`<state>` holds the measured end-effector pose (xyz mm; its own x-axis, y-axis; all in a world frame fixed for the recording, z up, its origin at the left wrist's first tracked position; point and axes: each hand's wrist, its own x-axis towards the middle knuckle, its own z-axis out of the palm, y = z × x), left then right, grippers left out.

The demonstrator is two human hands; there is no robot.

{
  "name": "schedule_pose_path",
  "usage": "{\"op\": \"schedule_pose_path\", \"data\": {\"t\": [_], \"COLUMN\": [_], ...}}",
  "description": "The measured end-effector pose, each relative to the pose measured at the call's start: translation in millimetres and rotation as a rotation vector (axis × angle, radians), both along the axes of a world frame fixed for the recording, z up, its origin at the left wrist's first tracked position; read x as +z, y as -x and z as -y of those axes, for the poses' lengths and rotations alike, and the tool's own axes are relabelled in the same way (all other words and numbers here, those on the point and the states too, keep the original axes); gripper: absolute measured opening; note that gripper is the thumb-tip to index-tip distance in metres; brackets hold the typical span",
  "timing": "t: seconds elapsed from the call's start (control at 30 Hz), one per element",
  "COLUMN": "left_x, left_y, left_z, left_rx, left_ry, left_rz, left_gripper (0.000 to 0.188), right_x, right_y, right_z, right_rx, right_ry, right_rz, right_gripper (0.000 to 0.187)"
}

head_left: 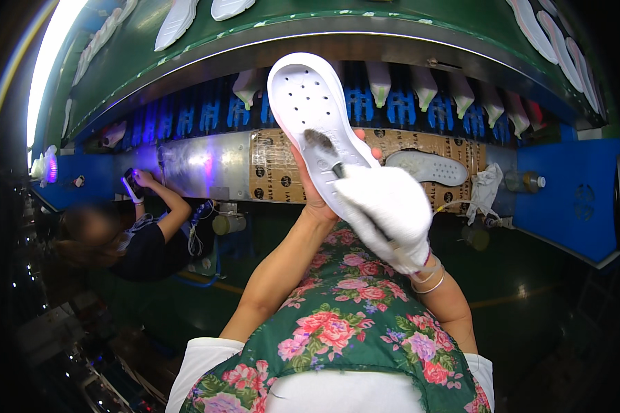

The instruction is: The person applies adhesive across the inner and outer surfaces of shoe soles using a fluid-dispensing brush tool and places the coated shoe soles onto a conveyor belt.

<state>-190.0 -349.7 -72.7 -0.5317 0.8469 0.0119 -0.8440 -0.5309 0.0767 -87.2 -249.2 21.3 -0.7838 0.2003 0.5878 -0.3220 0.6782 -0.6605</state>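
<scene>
A white shoe sole (303,93) with small dark holes in its broad end is held up before me, tilted, broad end away. My left hand (315,196), bare, grips it from underneath, fingertips showing along the right edge. In a white glove, my right hand (386,206) is closed round a brush (320,142); its dark bristles rest on the inner face of the sole. The glove hides most of the brush handle and part of the sole's narrow end. Another sole (428,168), greyish with holes, lies on the cardboard-covered bench (275,175) to the right.
A green conveyor (393,19) carrying white soles runs across the far side. Beneath it hang shoe forms (424,86) and blue racks (399,107). At right are a bottle (523,182), a white cloth (486,186) and a blue panel (565,199). A co-worker (148,234) handles a sole at left.
</scene>
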Motion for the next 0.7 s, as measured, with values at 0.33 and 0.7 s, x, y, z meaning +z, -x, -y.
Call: {"op": "schedule_pose_path", "data": {"t": [0.33, 0.7], "left_x": [5.3, 21.5], "left_y": [16.4, 27.1], "left_z": [0.9, 8.4], "left_rx": [-0.059, -0.085], "left_ry": [-0.103, -0.168], "left_rz": [-0.047, -0.011], "left_gripper": [0.096, 0.107], "right_x": [-1.1, -6.0], "right_y": [-1.5, -7.3], "right_z": [-4.1, -1.2], "right_rx": [0.087, 0.304], "right_ry": [-0.047, 0.172], "right_rz": [-0.002, 0.041], "right_gripper": [0.029, 0.026]}}
